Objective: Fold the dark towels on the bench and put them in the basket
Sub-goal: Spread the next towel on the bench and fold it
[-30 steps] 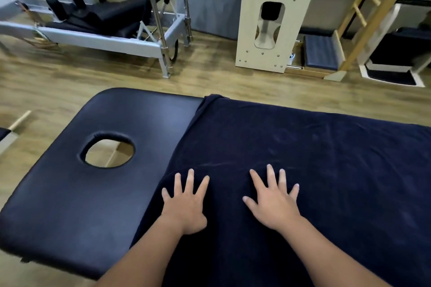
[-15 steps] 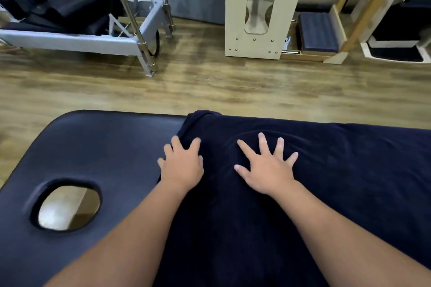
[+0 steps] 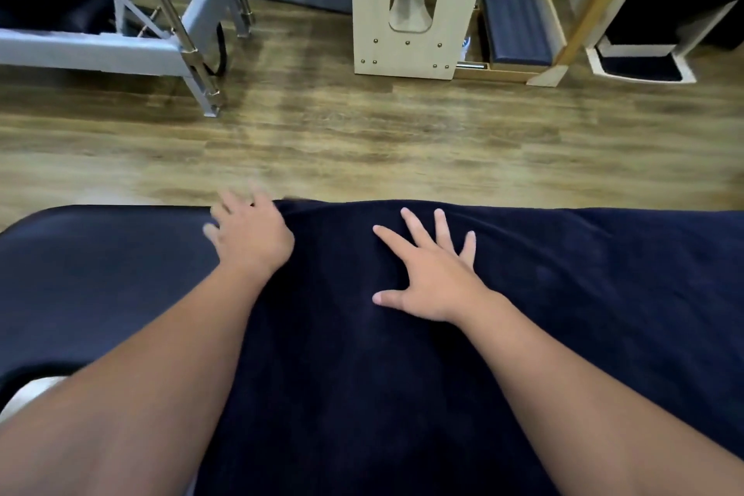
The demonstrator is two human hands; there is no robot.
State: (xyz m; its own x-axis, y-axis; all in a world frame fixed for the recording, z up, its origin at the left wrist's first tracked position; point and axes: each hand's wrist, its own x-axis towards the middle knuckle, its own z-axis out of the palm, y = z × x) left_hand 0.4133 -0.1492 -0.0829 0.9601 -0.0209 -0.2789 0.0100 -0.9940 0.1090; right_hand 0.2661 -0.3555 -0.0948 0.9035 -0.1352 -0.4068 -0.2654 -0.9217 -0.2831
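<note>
towel: one dark towel point(image 3: 402, 354) lies spread flat over the padded surface point(image 3: 100, 274). It covers the middle and right; its left edge runs up to the far corner by the left hand.
left hand: left hand point(image 3: 251, 240) is at the towel's far-left corner, on the far edge of the surface. It is blurred, so I cannot tell whether the fingers have closed on the cloth or only rest on it.
right hand: right hand point(image 3: 432, 278) is flat on the towel, fingers point(image 3: 416, 225) straight and spread, thumb out to the side. It presses and holds nothing.
step: judged as the start of the first fold. The towel is not yet folded, and the hands are reaching for the far edge.
next move: needs a sure pinch on the far-left corner, and a second pinch by the right hand further along the same far edge. Then both lift and bring that edge to the near side, kept level so the halves line up.
risk: the cloth is limp, so a one-corner pull would likely drag it askew.
basket: not in view.
surroundings: wooden floor point(image 3: 362, 141) beyond, with a grey metal frame point(image 3: 120, 52) and a pale wooden panel point(image 3: 414, 48) standing on it.
</note>
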